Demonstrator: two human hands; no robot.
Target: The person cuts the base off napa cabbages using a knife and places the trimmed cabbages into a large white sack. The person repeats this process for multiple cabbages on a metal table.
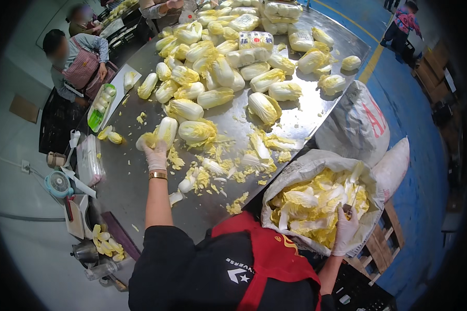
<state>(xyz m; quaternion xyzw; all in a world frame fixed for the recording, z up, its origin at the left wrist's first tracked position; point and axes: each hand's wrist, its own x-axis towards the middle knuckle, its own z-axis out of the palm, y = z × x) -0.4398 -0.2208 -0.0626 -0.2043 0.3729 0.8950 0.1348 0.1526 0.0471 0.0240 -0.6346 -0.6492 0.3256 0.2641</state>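
My gloved left hand grips the near end of a napa cabbage above the metal table. Yellow leaf bulges at the left side of that hand. Another napa cabbage lies just to the right. Over at the right, my gloved right hand is closed around the dark handle of what looks like a knife. Its narrow blade seems to point away from me over a white woven sack. Loose cabbage leaves fill the sack.
Many napa cabbages and several wrapped packs cover the far table. Leaf scraps litter the near part. Full sacks and a wooden pallet stand right. A small fan is left. Co-workers stand beyond the left edge.
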